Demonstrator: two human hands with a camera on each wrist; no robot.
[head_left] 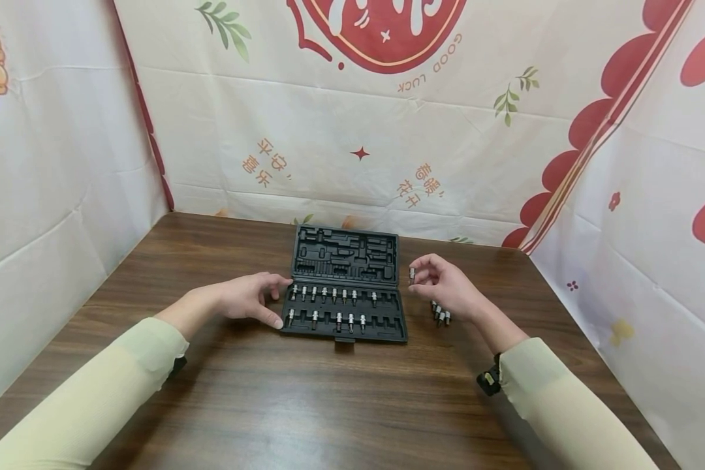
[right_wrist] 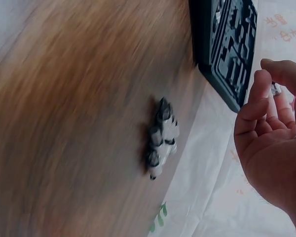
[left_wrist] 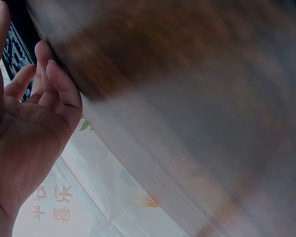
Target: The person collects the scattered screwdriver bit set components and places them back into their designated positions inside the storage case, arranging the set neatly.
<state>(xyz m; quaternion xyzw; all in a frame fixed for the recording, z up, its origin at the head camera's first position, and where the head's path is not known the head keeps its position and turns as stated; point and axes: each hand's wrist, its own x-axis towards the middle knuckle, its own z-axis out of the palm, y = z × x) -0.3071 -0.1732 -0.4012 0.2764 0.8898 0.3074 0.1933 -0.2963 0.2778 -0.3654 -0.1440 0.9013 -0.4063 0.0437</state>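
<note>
An open black plastic case (head_left: 382,338) lies on the table, its lid leaning back and several silver bit sockets standing in two rows of slots. My left hand (head_left: 248,299) rests at the case's left edge, thumb by the front corner and fingers near the hinge side. Just right of the case, my right hand (head_left: 446,287) pinches one bit socket (head_left: 412,275) between thumb and fingers, above the table. In the right wrist view that socket (right_wrist: 276,89) is mostly hidden by the fingers. A small pile of loose bit sockets (right_wrist: 163,138) lies on the table below the right hand.
The brown wooden table (head_left: 305,405) extends in front of the case. Printed white cloth (head_left: 329,117) hangs behind it and along both sides. Some slots at the right of both case rows hold no sockets.
</note>
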